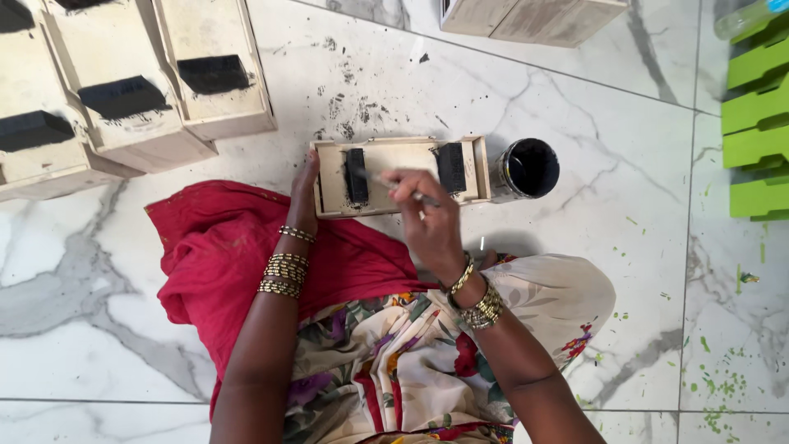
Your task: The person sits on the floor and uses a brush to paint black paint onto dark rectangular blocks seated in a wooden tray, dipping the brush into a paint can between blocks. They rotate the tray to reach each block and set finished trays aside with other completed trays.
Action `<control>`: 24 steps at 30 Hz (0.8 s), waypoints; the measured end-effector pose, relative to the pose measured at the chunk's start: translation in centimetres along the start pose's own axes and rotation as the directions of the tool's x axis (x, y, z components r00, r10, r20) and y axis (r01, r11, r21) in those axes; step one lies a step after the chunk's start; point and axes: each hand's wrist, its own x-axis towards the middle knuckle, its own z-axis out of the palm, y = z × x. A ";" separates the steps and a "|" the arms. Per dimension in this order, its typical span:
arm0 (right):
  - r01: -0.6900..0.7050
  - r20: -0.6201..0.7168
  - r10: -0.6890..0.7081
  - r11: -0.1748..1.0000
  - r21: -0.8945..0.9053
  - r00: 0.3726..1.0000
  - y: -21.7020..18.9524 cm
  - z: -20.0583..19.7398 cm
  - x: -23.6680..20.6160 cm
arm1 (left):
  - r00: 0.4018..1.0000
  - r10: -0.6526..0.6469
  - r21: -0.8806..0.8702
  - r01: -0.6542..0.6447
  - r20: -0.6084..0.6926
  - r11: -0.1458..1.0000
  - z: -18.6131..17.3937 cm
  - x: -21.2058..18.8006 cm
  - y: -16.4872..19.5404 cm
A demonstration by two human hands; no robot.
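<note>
A small pale wooden tray [403, 156] lies on the marble floor in front of me, with two black-painted blocks [356, 175] inside it. My left hand [306, 187] rests against the tray's left end, holding it steady. My right hand [429, 220] is over the tray's middle, shut on a thin paintbrush [394, 185] whose tip points toward the left black block. An open tin of black paint [527, 168] stands just right of the tray.
Several pale wooden boxes with black painted patches [123, 99] lie at the upper left. Another wooden box [534, 20] is at the top. Green slatted pieces [758, 115] sit at the right edge. Red cloth [222, 255] and floral fabric cover my lap.
</note>
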 end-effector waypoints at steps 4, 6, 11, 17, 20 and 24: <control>-0.005 0.063 0.006 1.000 -0.013 0.998 -1.2 -0.8 -2.4 | 0.999 0.041 0.089 -0.043 0.027 0.995 0.0 -0.3 0.3; -0.046 0.004 0.046 0.994 0.096 0.999 -1.8 -2.2 -3.0 | 0.997 0.061 0.049 -0.063 0.043 0.997 0.3 -0.6 0.5; 0.070 -0.175 -0.041 0.984 0.164 0.984 -4.1 -5.4 -2.6 | 0.971 0.228 0.204 -0.239 0.079 0.949 1.6 -2.2 1.1; 0.005 -0.061 0.006 0.984 0.176 0.998 -5.9 -6.4 -1.8 | 0.888 0.340 0.135 -0.395 0.310 0.909 1.8 -4.1 1.8; 0.031 0.022 -0.033 0.995 0.095 0.999 -5.5 -6.0 -1.1 | 0.845 0.399 0.100 -0.459 0.358 0.883 1.9 -4.4 2.1; -0.011 0.109 0.009 1.000 0.015 0.994 -5.5 -6.0 -0.8 | 0.842 0.393 0.115 -0.461 0.371 0.880 1.9 -4.6 2.5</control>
